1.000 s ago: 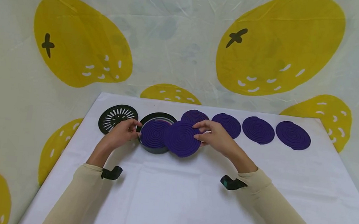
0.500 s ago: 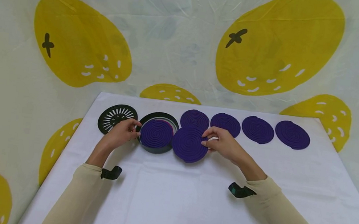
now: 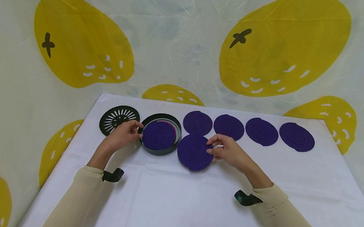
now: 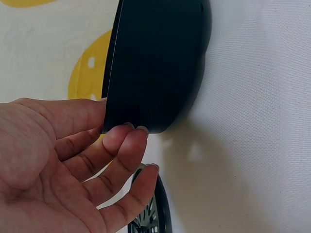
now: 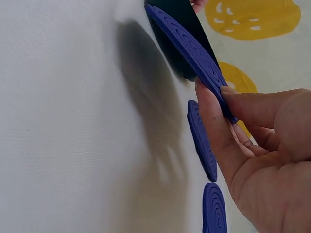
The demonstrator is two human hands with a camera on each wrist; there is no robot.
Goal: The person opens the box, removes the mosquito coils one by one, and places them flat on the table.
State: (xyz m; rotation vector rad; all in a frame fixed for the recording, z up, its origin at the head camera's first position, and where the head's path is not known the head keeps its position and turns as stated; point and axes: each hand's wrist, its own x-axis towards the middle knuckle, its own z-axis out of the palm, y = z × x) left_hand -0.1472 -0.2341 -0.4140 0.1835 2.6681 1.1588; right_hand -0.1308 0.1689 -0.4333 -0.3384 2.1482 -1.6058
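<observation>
My right hand [image 3: 228, 151] pinches a purple mosquito coil [image 3: 195, 152] by its right edge, thumb on one face and fingers on the other. In the right wrist view this coil [image 5: 187, 46] is tilted above the white cloth, its shadow falling below. My left hand [image 3: 123, 134] holds the left side of a round black tin [image 3: 158, 151], with the thumb at the rim and fingertips against the wall [image 4: 155, 63]. Inside the tin, another purple coil [image 3: 158, 135] lies over something pale with a pinkish-red edge, mostly hidden.
A black slotted lid [image 3: 115, 115] lies left of the tin, partly behind my left hand. Along the table's back edge several more coils lie in a row, from one near the tin [image 3: 197, 122] to one at the right [image 3: 296, 137]. A printed curtain [image 3: 181, 54] hangs behind.
My right hand has moved the held coil rightward and toward me, from overlapping the tin to beside it. The coil lying in the tin shows fully now. My left hand has stayed on the tin.
</observation>
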